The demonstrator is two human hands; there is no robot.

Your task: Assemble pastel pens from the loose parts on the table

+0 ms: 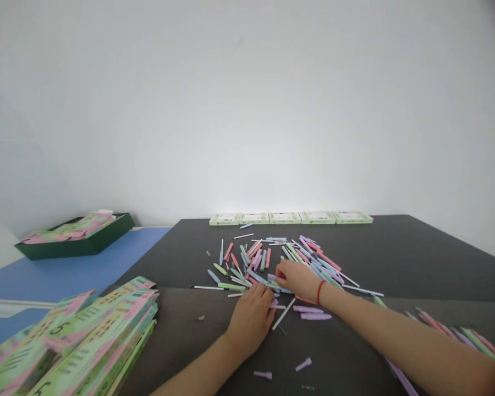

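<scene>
My left hand (252, 319) rests low at the near edge of a pile of pastel pen parts, its fingers curled. A purple pen part (274, 302) and a white stick lie at its fingertips, partly covered by the hand. My right hand (299, 279), with a red string on the wrist, reaches into the pile from the right. Its fingers are bent together over the parts, and what they hold is hidden. Close by on the right are loose purple pen barrels (315, 316) and a white pen refill (284, 314). Small purple pieces (263, 375) lie nearer to me.
Green-edged flat boxes (285, 218) line the back of the black table (379, 247). Printed cardboard packs (103, 330) are stacked at front left. A dark green tray (66, 250) with more packs stands on a blue surface. More pens (457, 333) lie beyond my right forearm.
</scene>
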